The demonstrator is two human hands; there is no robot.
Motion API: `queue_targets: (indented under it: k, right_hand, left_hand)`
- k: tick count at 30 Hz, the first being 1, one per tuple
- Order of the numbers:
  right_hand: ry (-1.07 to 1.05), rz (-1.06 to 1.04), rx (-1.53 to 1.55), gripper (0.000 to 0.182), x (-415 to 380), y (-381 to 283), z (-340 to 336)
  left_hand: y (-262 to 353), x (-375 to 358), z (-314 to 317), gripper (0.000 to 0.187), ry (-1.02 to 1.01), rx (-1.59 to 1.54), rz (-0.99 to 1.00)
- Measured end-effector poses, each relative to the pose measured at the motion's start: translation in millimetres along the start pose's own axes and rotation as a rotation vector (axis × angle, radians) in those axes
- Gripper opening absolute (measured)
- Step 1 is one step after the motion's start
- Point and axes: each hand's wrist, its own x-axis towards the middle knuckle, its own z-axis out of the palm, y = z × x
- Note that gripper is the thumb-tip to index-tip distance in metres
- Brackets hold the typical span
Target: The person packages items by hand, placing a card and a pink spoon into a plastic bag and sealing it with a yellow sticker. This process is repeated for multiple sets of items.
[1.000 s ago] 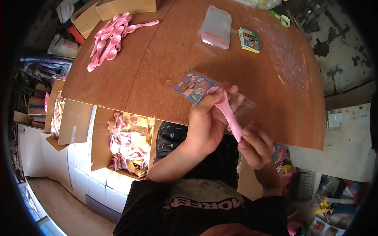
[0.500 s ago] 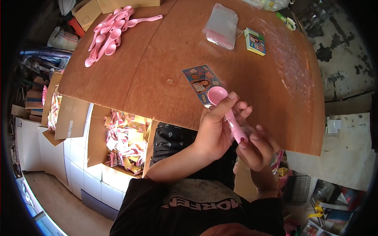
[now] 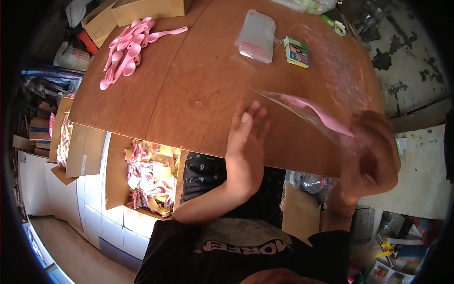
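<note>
My right hand pinches the end of a clear plastic bag at the right of the table. In that bag lies a pink measuring spoon, seen edge-on and smeared by motion. A flat, thin piece shows beneath the spoon; its print cannot be read from this angle. My left hand is raised near the table's front edge, palm showing and fingers stretched out, apart from the bag. Nothing is in it.
Pink spoons lie heaped at the back left of the brown table. Flat clear bags and a stack of printed cards sit at the back. Below the front edge stands a cardboard box of packed spoons.
My right hand has swung right and up with the bagged spoon. My left hand has let go of it and opened. The printed card has left its spot on the table.
</note>
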Motion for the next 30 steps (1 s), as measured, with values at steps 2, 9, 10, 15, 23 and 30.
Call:
queue_targets:
  k: [2,9,10,15,23,30]
  right_hand:
    - [-0.348,0.117,0.029,0.011,23.8,8.0,11.1]
    - [-0.436,0.160,0.245,0.010,39.3,24.2,23.9]
    - [-0.436,0.168,0.295,0.009,40.0,23.8,24.0]
    - [-0.485,0.215,0.387,0.012,40.8,23.5,12.5]
    - [-0.264,-0.115,0.058,0.018,40.4,26.1,13.4]
    - [-0.294,-0.246,-0.157,0.016,40.1,19.8,9.7]
  left_hand:
    - [1.7,-1.3,-2.3,0.065,0.113,0.130,0.302]
    - [39.9,29.4,2.5,0.052,-0.326,0.803,0.588]
    - [42.3,29.6,7.9,0.052,-0.336,0.806,0.595]
    - [54.3,29.2,30.5,0.026,-0.400,0.660,0.424]
    - [66.7,24.8,40.7,0.020,-0.388,0.913,0.357]
    - [75.5,18.3,50.9,0.020,-0.482,1.178,0.401]
